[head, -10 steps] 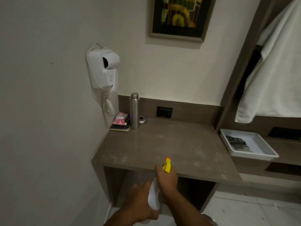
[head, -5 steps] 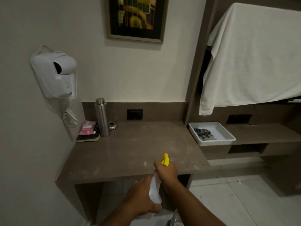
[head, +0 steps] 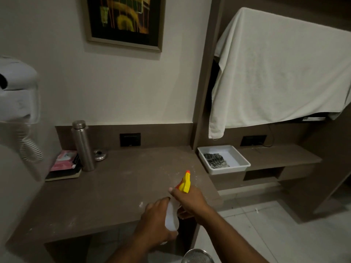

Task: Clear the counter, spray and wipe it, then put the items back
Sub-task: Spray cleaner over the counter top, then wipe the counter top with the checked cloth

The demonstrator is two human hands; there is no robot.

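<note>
Counter point(head: 106, 188) mid bare; hands point(head: 190, 201) at front edge.

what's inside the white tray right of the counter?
The white tray holds one crumpled black-and-white checked cloth at its left side; the rest of the floor shows bare. Anything under the cloth is hidden.

White spray bottle point(head: 171, 215), yellow nozzle; brown counter point(head: 114, 186).

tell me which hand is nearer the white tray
Right. The right hand, on the spray bottle head, sits just below-left of the tray; the left hand holds the bottle's body further left.
</note>
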